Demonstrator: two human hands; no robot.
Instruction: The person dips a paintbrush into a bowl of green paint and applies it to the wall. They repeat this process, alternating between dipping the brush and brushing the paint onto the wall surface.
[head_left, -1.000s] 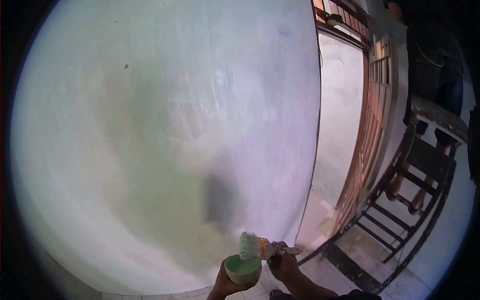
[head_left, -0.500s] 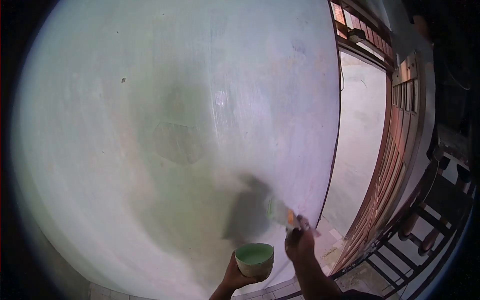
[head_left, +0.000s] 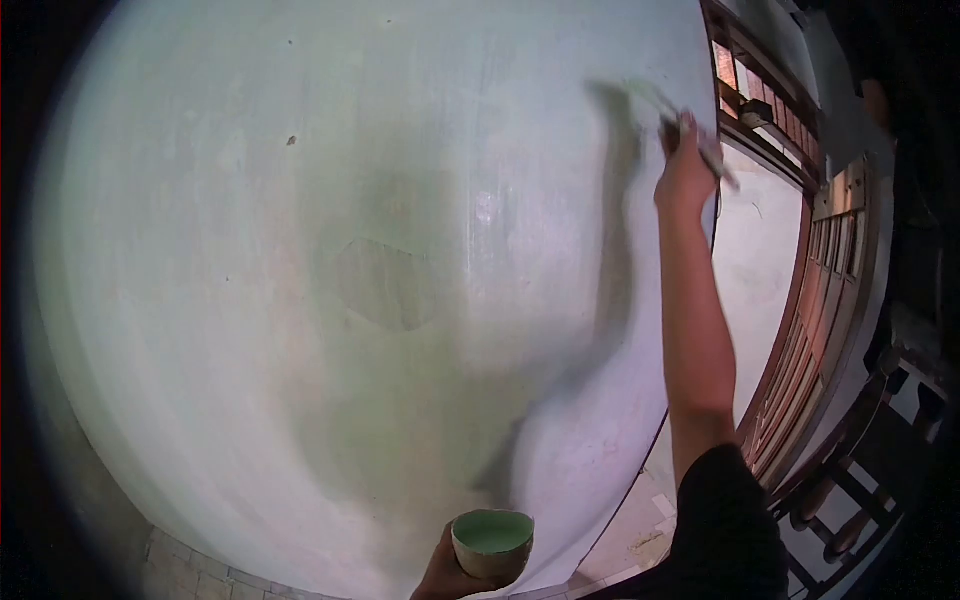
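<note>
My left hand (head_left: 447,568) holds a round bowl (head_left: 492,562) of light green paint upright at the bottom centre. High at the upper right, my right hand (head_left: 687,170) is closed around the handle of a brush (head_left: 716,164). The brush is blurred, and its tip is at or close to the pale wall (head_left: 400,150); contact cannot be made out. A greenish rough patch (head_left: 385,285) shows on the wall, and the shadow of my arm falls left of it.
A doorway with a brown wooden frame (head_left: 775,350) and slatted panels stands right of the wall. Dark rack-like furniture (head_left: 860,490) is at the lower right. Floor tiles (head_left: 190,570) run along the wall's foot.
My right hand has risen with the brush from low beside the bowl to high on the wall, arm stretched out. The view has shifted, and the bowl sits slightly lower and further left.
</note>
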